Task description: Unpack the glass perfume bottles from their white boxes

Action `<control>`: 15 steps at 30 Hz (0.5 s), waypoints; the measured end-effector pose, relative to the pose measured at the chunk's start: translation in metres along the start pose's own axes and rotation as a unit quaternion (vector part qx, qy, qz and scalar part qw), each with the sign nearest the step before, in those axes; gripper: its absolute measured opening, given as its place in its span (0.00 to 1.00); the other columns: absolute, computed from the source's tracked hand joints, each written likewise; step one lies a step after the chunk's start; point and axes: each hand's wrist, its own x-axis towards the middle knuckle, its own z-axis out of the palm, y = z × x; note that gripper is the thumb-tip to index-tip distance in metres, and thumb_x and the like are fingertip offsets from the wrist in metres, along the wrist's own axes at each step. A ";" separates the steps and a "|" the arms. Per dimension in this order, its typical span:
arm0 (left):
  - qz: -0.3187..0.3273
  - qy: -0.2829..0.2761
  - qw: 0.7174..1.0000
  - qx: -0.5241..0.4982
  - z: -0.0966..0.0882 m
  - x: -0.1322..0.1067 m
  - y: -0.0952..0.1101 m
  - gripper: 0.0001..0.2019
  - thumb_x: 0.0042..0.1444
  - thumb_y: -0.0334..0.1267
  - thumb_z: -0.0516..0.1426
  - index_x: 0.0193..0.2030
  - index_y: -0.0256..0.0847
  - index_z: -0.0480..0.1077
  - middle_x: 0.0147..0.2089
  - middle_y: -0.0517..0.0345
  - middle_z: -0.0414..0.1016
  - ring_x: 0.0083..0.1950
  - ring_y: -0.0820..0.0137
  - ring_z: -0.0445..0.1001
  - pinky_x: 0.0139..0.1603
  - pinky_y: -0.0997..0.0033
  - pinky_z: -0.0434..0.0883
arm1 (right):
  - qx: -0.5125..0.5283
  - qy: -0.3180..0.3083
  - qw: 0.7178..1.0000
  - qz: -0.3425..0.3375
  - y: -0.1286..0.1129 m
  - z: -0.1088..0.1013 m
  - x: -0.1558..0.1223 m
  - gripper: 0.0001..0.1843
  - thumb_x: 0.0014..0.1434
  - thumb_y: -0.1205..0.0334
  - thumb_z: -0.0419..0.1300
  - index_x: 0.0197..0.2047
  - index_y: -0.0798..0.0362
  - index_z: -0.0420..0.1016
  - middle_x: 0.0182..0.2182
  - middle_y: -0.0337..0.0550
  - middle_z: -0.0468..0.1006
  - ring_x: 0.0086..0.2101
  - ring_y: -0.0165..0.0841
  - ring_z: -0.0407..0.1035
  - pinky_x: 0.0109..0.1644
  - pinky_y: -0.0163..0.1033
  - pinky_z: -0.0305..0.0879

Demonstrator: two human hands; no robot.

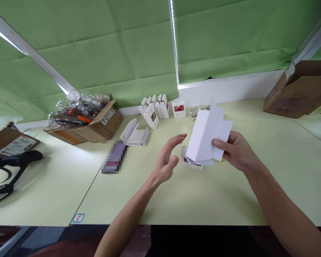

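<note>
My right hand (238, 150) pinches a white folded cardboard piece (206, 134) by its right flap, thumb in front. The piece has creased panels and is held up over the table. To its left, my left hand (167, 160) is held with fingers stretched and thumb apart, touching nothing. Partly hidden beneath the cardboard, a small white box (194, 165) with printed text lies on the table. Behind, several narrow white boxes (160, 106) stand in a row, with one white box showing a dark picture (151, 116) in front and another with a red picture (179, 109) beside them.
A stack of folded white cardboard (136, 135) lies left of centre, near a blurred-out phone-like object (115, 157). An open carton of plastic-wrapped items (96, 125) stands at back left. Black headgear (13, 171) lies far left. A brown carton (294, 91) stands at back right.
</note>
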 end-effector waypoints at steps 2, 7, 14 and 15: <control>-0.005 -0.022 1.000 -0.018 0.001 -0.001 0.009 0.40 0.58 0.72 0.46 0.67 0.45 0.63 0.67 0.43 0.67 0.68 0.49 0.66 0.65 0.45 0.69 | -0.002 -0.054 0.998 0.012 -0.001 0.007 -0.006 0.21 0.47 0.47 0.74 0.40 0.51 0.83 0.35 0.46 0.84 0.33 0.40 0.78 0.33 0.44 0.77; -0.081 -0.097 0.989 -0.075 0.009 -0.009 0.032 0.52 0.44 0.81 0.49 0.64 0.40 0.65 0.52 0.40 0.77 0.54 0.45 0.76 0.44 0.49 0.80 | -0.063 -0.134 0.989 -0.011 0.000 0.032 -0.018 0.15 0.54 0.48 0.70 0.34 0.52 0.82 0.31 0.42 0.83 0.30 0.35 0.76 0.30 0.37 0.73; -0.097 0.017 0.989 -0.112 0.018 -0.020 0.046 0.30 0.56 0.56 0.61 0.61 0.43 0.66 0.46 0.49 0.78 0.42 0.57 0.78 0.38 0.58 0.79 | -0.175 0.026 0.973 -0.149 0.009 0.057 -0.025 0.13 0.55 0.51 0.69 0.36 0.52 0.78 0.24 0.37 0.76 0.23 0.29 0.68 0.23 0.33 0.67; -0.089 0.043 0.989 -0.114 0.020 -0.021 0.046 0.29 0.58 0.55 0.60 0.62 0.43 0.65 0.48 0.49 0.78 0.44 0.57 0.78 0.41 0.57 0.79 | -0.173 0.043 0.968 -0.176 0.011 0.059 -0.026 0.14 0.55 0.53 0.69 0.42 0.51 0.78 0.26 0.37 0.77 0.24 0.29 0.69 0.24 0.34 0.69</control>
